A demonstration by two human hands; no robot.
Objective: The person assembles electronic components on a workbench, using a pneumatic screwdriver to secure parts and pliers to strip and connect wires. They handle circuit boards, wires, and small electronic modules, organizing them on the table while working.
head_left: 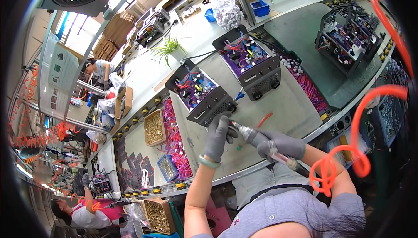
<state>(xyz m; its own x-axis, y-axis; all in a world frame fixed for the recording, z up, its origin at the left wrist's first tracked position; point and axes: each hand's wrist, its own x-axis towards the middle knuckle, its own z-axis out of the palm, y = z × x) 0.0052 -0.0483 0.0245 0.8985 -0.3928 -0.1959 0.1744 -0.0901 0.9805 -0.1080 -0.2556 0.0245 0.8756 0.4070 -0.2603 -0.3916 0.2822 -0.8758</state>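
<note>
My right hand (281, 145), in a grey glove, wraps round an air screwdriver (247, 133) with a clear body. Its tip points left, close to the fingers of my left hand (215, 140). That hand is gloved too, its fingers bent together at the lower front corner of the nearer black metal chassis (212, 107); what they pinch is hidden. Wires and a purple circuit board show in the chassis's open top. Right behind it stands a second such chassis (261, 79), with a blue connector (240, 95) between the two. Both rest on a grey-green board (287, 116).
An orange coiled hose (361, 120) hangs at the right. Another chassis (348, 38) stands on a dark green mat (300, 33). Pink-red wire pieces (174, 151), a box of brass-coloured parts (155, 127) and a blue tray (167, 168) lie at left. Two other people work further left.
</note>
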